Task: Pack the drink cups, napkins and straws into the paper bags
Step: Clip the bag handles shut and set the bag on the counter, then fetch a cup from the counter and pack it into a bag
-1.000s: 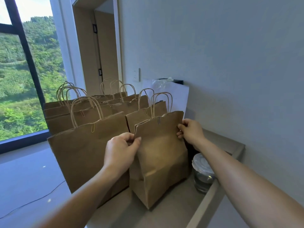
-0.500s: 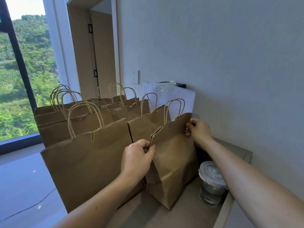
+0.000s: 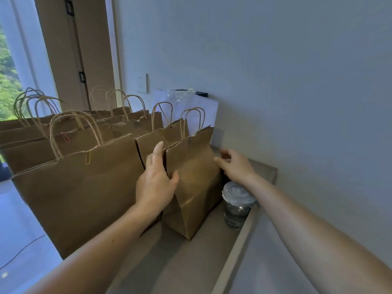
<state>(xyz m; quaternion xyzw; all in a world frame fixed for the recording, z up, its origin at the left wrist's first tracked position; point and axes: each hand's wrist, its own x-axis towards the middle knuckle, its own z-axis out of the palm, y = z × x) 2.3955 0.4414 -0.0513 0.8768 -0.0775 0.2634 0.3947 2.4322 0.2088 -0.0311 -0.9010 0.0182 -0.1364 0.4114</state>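
Both hands have released the near bag (image 3: 191, 187): left hand (image 3: 156, 183) flat against it, right hand (image 3: 235, 164) loose beside it. One cup (image 3: 236, 204) stands at the right edge of the desk (image 3: 191, 262). The other bags (image 3: 80, 187) overlap, count unclear.

Plain indoor room, home or office hard to tell; it reads as a takeaway packing corner rather than a kitchen or shop front. Bare pale wall (image 3: 275, 81) with a single socket plate (image 3: 142, 83). Wooden door (image 3: 61, 60) in the corner, tall window (image 3: 8, 81) onto green hillside. Narrow bench (image 3: 191, 262) along the wall, crowded with rows of handled brown paper bags (image 3: 80, 187), paper clips (image 3: 87, 157) on their top edges. One lidded clear drink cup (image 3: 236, 205) beside them. Smooth pale floor (image 3: 19, 219).
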